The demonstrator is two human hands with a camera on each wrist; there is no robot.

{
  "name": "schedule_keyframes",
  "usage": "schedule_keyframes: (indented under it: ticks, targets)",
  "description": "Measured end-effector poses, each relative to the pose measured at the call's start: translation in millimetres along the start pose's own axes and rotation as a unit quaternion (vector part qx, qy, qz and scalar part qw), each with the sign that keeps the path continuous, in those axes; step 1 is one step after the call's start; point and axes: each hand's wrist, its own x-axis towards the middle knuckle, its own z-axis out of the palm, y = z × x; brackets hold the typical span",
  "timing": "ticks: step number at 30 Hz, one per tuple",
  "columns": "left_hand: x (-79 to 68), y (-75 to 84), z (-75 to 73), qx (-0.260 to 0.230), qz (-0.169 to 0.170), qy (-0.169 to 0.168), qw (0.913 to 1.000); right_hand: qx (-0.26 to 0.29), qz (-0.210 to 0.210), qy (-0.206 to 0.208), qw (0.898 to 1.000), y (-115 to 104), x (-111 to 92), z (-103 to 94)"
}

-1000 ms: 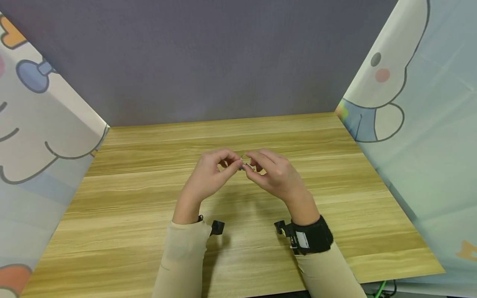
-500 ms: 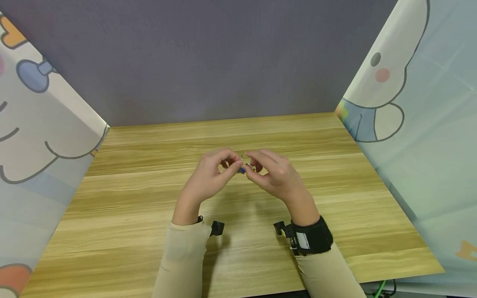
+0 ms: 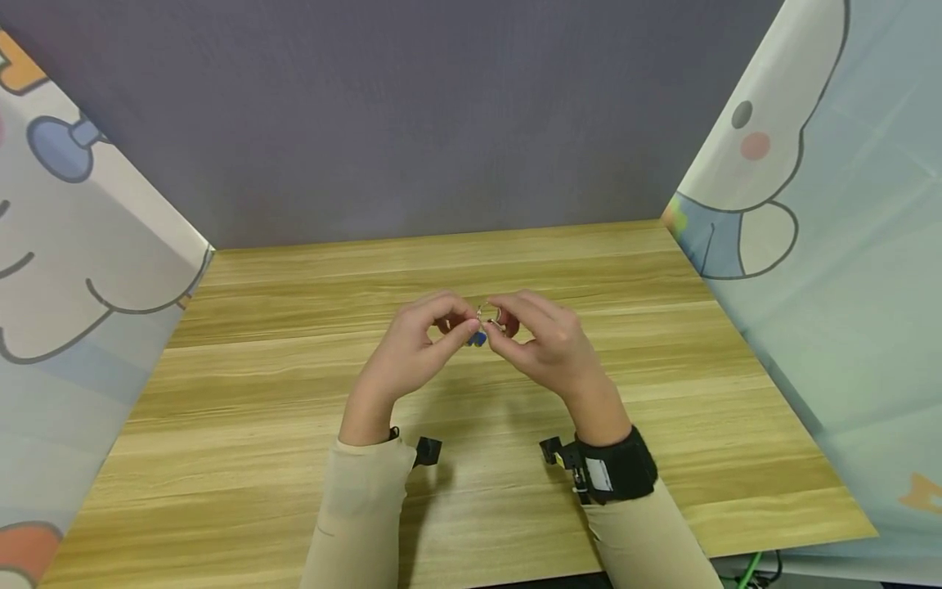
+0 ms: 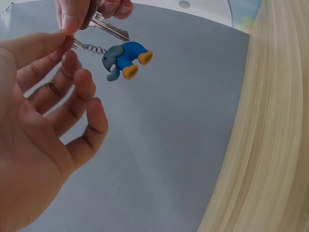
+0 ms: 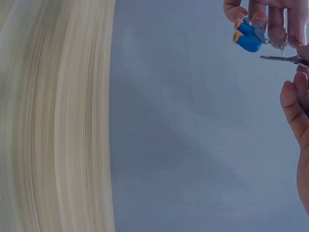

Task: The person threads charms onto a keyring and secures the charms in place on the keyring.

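Observation:
Thumb and index finger of my left hand (image 3: pixel 421 348) pinch the metal key ring (image 3: pixel 482 309) at its left side. Facing it, my right hand (image 3: pixel 548 343) pinches a silver key (image 4: pixel 113 28) by its head, which the fingers cover. From the ring, a short chain (image 4: pixel 91 48) leads to a small elephant keychain figure (image 4: pixel 126 59) with a grey head, blue body and yellow feet. In the head view the figure hangs below the fingertips, between both hands. The other left fingers are loosely bent in the left wrist view. Both hands are over the middle of the table.
The wood-grain table (image 3: pixel 257 393) lies under both hands. A grey panel (image 3: pixel 441 123) rises behind its far edge, and cartoon-printed curtains (image 3: pixel 832 245) flank the sides. Each wrist carries a small black camera (image 3: pixel 550 450). A green cable (image 3: pixel 751 568) shows below the near right corner.
The elephant figure, mostly hidden behind the fingers earlier, now hangs lower and more visible. Both hands stay nearly in place, and the ring shows slightly more between them.

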Motion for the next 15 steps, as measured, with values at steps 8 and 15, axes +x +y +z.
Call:
schedule_keyframes:
  ticks: [8, 15]
  targets:
    - [2.7, 1.5, 1.7, -0.008, -0.050, 0.013, 0.9986, -0.048, -0.031, -0.009, 0.998, -1.8, 1.4, 2.4]
    - [3.9, 2.9, -0.1, -0.020, -0.051, 0.015, 0.9984, -0.055, -0.034, -0.016, 0.998, -3.9, 2.8, 2.5]
